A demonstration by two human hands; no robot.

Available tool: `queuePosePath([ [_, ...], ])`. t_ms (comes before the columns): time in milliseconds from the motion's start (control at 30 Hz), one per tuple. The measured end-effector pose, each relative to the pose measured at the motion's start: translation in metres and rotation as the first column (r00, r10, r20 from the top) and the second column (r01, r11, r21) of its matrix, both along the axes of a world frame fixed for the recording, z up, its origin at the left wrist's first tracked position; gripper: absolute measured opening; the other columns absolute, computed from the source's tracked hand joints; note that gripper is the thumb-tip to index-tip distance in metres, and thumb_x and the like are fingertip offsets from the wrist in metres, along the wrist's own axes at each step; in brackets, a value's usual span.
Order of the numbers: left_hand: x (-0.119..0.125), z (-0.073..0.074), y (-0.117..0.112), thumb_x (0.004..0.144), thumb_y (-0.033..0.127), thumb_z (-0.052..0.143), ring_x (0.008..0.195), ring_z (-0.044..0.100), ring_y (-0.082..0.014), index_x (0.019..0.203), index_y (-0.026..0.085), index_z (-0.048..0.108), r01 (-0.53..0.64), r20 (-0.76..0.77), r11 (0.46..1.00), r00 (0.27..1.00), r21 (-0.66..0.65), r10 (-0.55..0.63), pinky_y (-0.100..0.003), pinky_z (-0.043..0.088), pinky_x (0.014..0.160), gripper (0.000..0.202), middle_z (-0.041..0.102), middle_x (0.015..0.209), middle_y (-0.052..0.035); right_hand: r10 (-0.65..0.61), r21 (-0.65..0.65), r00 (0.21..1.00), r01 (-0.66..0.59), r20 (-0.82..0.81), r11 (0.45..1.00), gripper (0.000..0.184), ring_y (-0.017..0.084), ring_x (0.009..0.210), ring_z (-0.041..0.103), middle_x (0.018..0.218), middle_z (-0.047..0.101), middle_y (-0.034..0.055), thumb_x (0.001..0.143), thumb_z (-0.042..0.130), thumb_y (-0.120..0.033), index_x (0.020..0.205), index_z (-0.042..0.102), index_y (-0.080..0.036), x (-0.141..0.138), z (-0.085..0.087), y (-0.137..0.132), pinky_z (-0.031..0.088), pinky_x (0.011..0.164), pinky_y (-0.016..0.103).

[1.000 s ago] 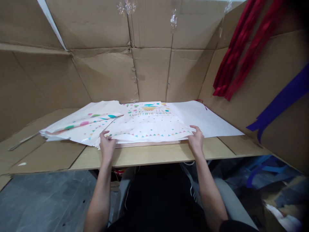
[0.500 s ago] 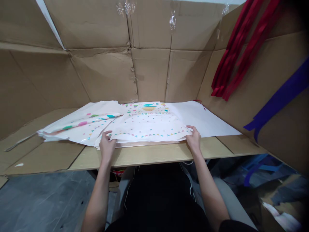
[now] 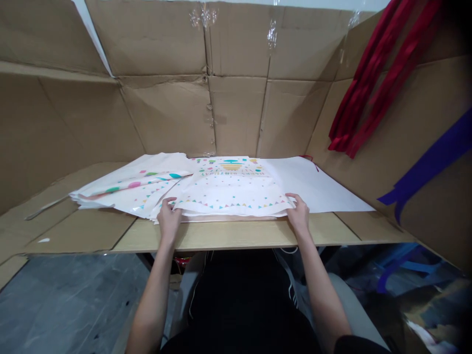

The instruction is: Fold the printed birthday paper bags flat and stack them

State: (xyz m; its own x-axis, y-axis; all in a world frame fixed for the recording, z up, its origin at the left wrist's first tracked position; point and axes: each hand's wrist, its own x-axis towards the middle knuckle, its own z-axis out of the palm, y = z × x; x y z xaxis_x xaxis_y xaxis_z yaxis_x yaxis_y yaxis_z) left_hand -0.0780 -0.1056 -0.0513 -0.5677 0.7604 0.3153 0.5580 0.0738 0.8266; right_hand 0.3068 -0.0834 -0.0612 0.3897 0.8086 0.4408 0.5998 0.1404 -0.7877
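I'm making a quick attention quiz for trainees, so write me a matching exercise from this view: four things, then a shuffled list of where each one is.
Things:
1. left hand
2. right hand
3. red strips
4. printed sheet

Places:
A. hanging at the upper right of the view
B. at the right end of the printed sheet's near edge
C. stretching between the two hands
D. at the left end of the printed sheet's near edge

Pairs: 1-D, 2-B, 3-A, 4-C

The white printed sheet (image 3: pixel 230 189) lies almost flat at the centre of the frame, slightly lifted at its 2 near corners. Multicoloured triangles line its bowed near edge.
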Motion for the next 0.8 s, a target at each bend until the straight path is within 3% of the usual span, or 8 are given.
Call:
queuePosePath([
  [200, 0.003, 0.001, -0.003, 0.070, 0.016, 0.048, 0.090, 0.059, -0.0226, 0.105, 0.022, 0.054, 0.022, -0.016, 0.999, 1.000, 0.023, -0.022, -0.033, 0.043, 0.083, 0.036, 0.061, 0.090, -0.0034, 0.098, -0.019, 0.988, -0.102, -0.120, 0.995, 0.051, 0.024, 0.097, 0.061, 0.101, 0.069, 0.0070, 0.058, 0.043, -0.017, 0.101, 0.069, -0.018, -0.001, 0.000, -0.005, 0.046, 0.085, 0.035],
  [367, 0.006, -0.001, -0.008, 0.074, 0.021, 0.047, 0.086, 0.059, -0.0220, 0.102, 0.022, 0.056, 0.053, -0.022, 0.996, 0.998, 0.067, -0.052, -0.034, 0.044, 0.084, 0.029, 0.062, 0.091, -0.0030, 0.124, 0.003, 0.944, -0.129, -0.306, 0.992, 0.049, 0.026, 0.103, 0.059, 0.103, 0.069, 0.0083, 0.055, 0.049, -0.016, 0.100, 0.070, -0.015, -0.002, -0.001, -0.004, 0.046, 0.092, 0.037],
  [433, 0.003, 0.000, -0.008, 0.079, 0.023, 0.041, 0.092, 0.057, -0.0216, 0.100, 0.021, 0.057, -0.019, -0.020, 0.979, 1.000, 0.205, 0.024, -0.034, 0.043, 0.085, 0.026, 0.061, 0.098, -0.0046, 0.194, 0.021, 0.861, -0.209, -0.470, 0.978, 0.049, 0.027, 0.103, 0.059, 0.105, 0.067, 0.0081, 0.055, 0.053, -0.017, 0.101, 0.068, -0.015, -0.001, 0.000, -0.003, 0.049, 0.089, 0.039],
  [567, -0.024, 0.020, 0.007, 0.090, 0.028, 0.023, 0.100, 0.054, -0.0212, 0.099, 0.017, 0.057, -0.181, -0.050, 0.849, 0.970, 0.497, 0.236, -0.033, 0.044, 0.083, 0.037, 0.058, 0.107, -0.0092, 0.303, 0.122, 0.562, -0.336, -0.770, 0.934, 0.032, 0.028, 0.093, 0.062, 0.110, 0.064, 0.0095, 0.057, 0.052, -0.022, 0.086, 0.064, -0.016, 0.003, 0.007, -0.004, 0.055, 0.078, 0.045],
  [600, -0.034, 0.029, 0.016, 0.091, 0.031, 0.020, 0.094, 0.056, -0.0210, 0.097, 0.017, 0.058, -0.140, -0.097, 0.868, 0.973, 0.476, 0.210, -0.032, 0.045, 0.079, 0.040, 0.060, 0.102, -0.0093, 0.310, 0.134, 0.506, -0.353, -0.805, 0.926, 0.026, 0.028, 0.090, 0.063, 0.111, 0.064, 0.0100, 0.058, 0.051, -0.024, 0.081, 0.062, -0.017, 0.004, 0.010, -0.004, 0.056, 0.075, 0.046],
  [667, -0.053, 0.048, 0.037, 0.088, 0.036, 0.031, 0.090, 0.058, -0.0219, 0.098, 0.017, 0.059, 0.030, -0.319, 0.967, 0.946, 0.252, 0.054, -0.033, 0.045, 0.080, 0.035, 0.063, 0.096, -0.0077, 0.279, 0.103, 0.465, -0.368, -0.840, 0.924, 0.020, 0.026, 0.086, 0.063, 0.108, 0.065, 0.0105, 0.064, 0.050, -0.028, 0.078, 0.058, -0.018, 0.006, 0.014, -0.003, 0.057, 0.070, 0.044],
  [733, -0.068, 0.062, 0.063, 0.079, 0.034, 0.048, 0.102, 0.055, -0.0263, 0.103, 0.018, 0.061, 0.144, -0.596, 0.988, 0.789, -0.062, -0.152, -0.036, 0.043, 0.087, 0.032, 0.063, 0.106, -0.0092, 0.216, 0.040, 0.520, -0.329, -0.826, 0.943, 0.023, 0.024, 0.086, 0.063, 0.103, 0.065, 0.0088, 0.068, 0.052, -0.031, 0.086, 0.059, -0.019, 0.007, 0.017, 0.002, 0.057, 0.064, 0.037],
  [800, -0.076, 0.069, 0.089, 0.072, 0.028, 0.056, 0.113, 0.049, -0.0302, 0.114, 0.019, 0.059, 0.109, -0.723, 0.938, 0.609, -0.329, -0.325, -0.040, 0.039, 0.093, 0.044, 0.056, 0.122, -0.0118, 0.173, -0.024, 0.635, -0.289, -0.753, 0.957, 0.025, 0.021, 0.085, 0.062, 0.095, 0.066, 0.0057, 0.070, 0.054, -0.032, 0.091, 0.058, -0.021, 0.009, 0.019, 0.010, 0.055, 0.058, 0.030],
])
